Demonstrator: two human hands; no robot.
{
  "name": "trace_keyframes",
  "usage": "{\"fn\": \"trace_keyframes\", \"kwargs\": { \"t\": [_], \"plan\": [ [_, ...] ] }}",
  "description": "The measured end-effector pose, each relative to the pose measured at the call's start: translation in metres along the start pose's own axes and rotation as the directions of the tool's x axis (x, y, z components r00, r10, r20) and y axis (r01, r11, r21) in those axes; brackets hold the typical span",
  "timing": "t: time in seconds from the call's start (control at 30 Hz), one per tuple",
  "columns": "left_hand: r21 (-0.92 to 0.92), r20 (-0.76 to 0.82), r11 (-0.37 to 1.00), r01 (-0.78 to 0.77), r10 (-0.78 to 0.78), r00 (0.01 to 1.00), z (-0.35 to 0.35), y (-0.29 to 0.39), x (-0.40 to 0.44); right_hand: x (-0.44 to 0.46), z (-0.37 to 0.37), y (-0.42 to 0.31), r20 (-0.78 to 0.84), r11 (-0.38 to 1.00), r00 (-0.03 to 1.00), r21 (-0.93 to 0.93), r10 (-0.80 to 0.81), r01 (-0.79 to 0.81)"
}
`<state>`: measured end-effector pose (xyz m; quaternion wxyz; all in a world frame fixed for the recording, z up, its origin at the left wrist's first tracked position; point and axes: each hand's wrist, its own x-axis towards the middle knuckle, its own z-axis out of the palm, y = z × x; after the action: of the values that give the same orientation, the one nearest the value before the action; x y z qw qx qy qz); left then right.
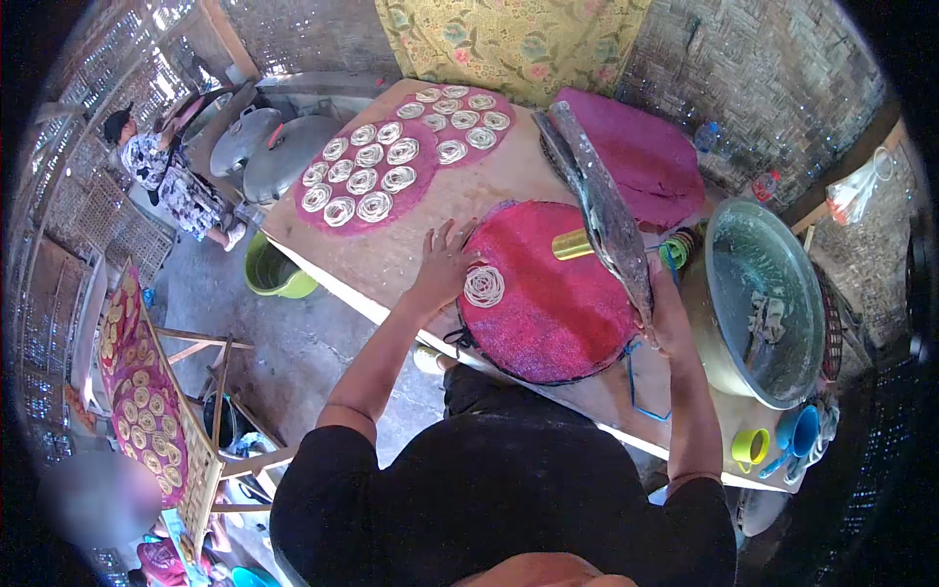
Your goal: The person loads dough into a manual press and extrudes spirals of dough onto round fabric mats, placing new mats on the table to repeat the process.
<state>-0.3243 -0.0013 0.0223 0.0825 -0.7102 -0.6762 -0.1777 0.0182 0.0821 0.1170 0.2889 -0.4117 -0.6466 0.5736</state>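
My left hand [446, 262] rests with spread fingers at the left edge of a round red mat [548, 323], beside a coiled noodle-like spiral [484, 287] lying on it. My right hand [669, 311] grips the lower end of a worn, dark flat board [611, 215], which is tilted up over the mat's right side. A brass-coloured cylinder [572, 245] sticks out from the board's left face, above the mat. Further back on the table [391, 279], two pink round sheets [421, 186] carry several pale spirals.
A large green basin [768, 303] stands to the right, with a yellow cup [750, 447] and a blue dipper [800, 430] near it. Folded magenta cloth [646, 161] lies behind the board. Another person [176, 176] stands at the far left by large metal lids [289, 157].
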Motion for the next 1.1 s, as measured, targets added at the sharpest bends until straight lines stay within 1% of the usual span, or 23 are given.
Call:
{"fn": "trace_keyframes", "kwargs": {
  "t": [0.1,0.2,0.3,0.33,0.4,0.43,0.47,0.5,0.53,0.57,0.6,0.63,0.67,0.7,0.73,0.77,0.8,0.87,0.9,0.97,1.0,1.07,1.1],
  "plan": [
    [-0.007,-0.078,1.000,-0.030,0.029,0.997,0.001,0.001,-0.001,-0.002,0.001,0.003,-0.106,0.993,0.992,0.108,0.062,-0.051],
    [-0.005,-0.012,0.998,-0.064,0.064,0.998,-0.010,0.004,-0.005,-0.006,0.000,0.003,-0.121,0.994,0.990,0.092,0.067,-0.056],
    [0.081,-0.042,0.993,-0.087,0.091,0.995,-0.013,0.003,-0.009,-0.009,-0.002,0.006,-0.008,0.993,0.998,0.098,0.063,-0.062],
    [0.083,-0.042,0.992,-0.091,0.095,0.995,-0.019,0.005,-0.009,-0.007,-0.002,0.013,-0.066,0.998,0.998,0.058,-0.008,0.012],
    [0.065,0.005,0.998,0.000,-0.001,1.000,-0.033,0.010,-0.005,-0.008,-0.007,0.017,-0.132,0.996,0.988,0.016,-0.084,0.087],
    [0.065,0.005,0.998,-0.011,0.010,1.000,-0.043,0.018,-0.001,-0.012,-0.012,0.015,-0.032,0.992,0.999,-0.120,-0.040,0.036],
    [-0.203,-0.063,0.979,-0.030,0.017,0.998,-0.055,0.030,0.006,-0.015,-0.014,0.011,0.005,0.982,1.000,-0.187,-0.014,0.015],
    [-0.455,-0.130,0.888,-0.067,0.009,0.992,-0.069,0.044,0.014,-0.017,-0.017,0.008,0.042,0.967,0.999,-0.255,0.013,-0.001],
    [-0.460,-0.130,0.885,-0.080,0.022,0.991,-0.089,0.064,0.020,-0.020,-0.012,0.003,0.076,0.938,0.996,-0.339,-0.054,0.077],
    [-0.565,0.070,0.824,0.037,0.004,0.998,-0.110,0.087,0.023,-0.025,-0.005,-0.007,0.091,0.918,0.992,-0.380,-0.083,0.112],
    [-0.635,0.270,0.753,0.172,0.008,0.963,-0.119,0.103,0.025,-0.031,0.003,-0.016,0.107,0.896,0.988,-0.419,-0.112,0.147],
    [-0.636,0.270,0.754,0.164,0.018,0.963,-0.114,0.110,0.027,-0.041,0.012,-0.037,0.156,0.920,0.987,-0.382,-0.027,0.085],
    [-0.692,0.322,0.709,0.136,0.135,0.937,-0.107,0.115,0.030,-0.050,0.017,-0.055,0.208,0.938,0.977,-0.346,0.052,0.023],
    [-0.744,0.361,0.659,0.112,0.255,0.897,-0.101,0.118,0.034,-0.058,0.018,-0.070,0.195,0.938,0.980,-0.345,0.046,0.025],
    [-0.744,0.355,0.661,0.094,0.271,0.895,-0.092,0.124,0.029,-0.065,0.017,-0.084,0.152,0.802,0.986,-0.580,-0.070,0.146],
    [-0.771,0.260,0.637,0.011,0.299,0.918,-0.085,0.130,0.022,-0.069,0.014,-0.090,0.129,0.595,0.973,-0.774,-0.191,0.219],
    [-0.786,0.163,0.614,-0.075,0.323,0.932,-0.077,0.135,0.015,-0.068,0.008,-0.087,0.098,0.602,0.976,-0.774,-0.196,0.198],
    [-0.828,0.102,0.538,-0.156,0.418,0.903,-0.078,0.149,0.010,-0.059,-0.008,-0.073,0.234,0.614,0.889,-0.653,-0.394,0.444],
    [-0.856,0.106,0.490,-0.165,0.479,0.871,-0.080,0.159,0.009,-0.050,-0.019,-0.060,0.207,0.617,0.895,-0.662,-0.395,0.426],
    [-0.910,0.136,0.392,-0.133,0.588,0.797,-0.079,0.180,0.016,-0.038,-0.039,-0.042,0.336,0.639,0.879,-0.603,-0.338,0.477],
    [-0.925,0.140,0.359,-0.126,0.630,0.763,-0.081,0.187,0.021,-0.043,-0.041,-0.041,0.313,0.636,0.887,-0.618,-0.340,0.462],
    [-0.932,0.135,0.333,-0.143,0.685,0.716,-0.091,0.195,0.037,-0.048,-0.026,-0.063,0.177,0.543,0.677,-0.470,-0.714,0.695],
    [-0.932,0.121,0.322,-0.164,0.705,0.699,-0.100,0.198,0.042,-0.054,-0.016,-0.091,0.244,0.395,0.541,-0.460,-0.805,0.795]
  ]
}}
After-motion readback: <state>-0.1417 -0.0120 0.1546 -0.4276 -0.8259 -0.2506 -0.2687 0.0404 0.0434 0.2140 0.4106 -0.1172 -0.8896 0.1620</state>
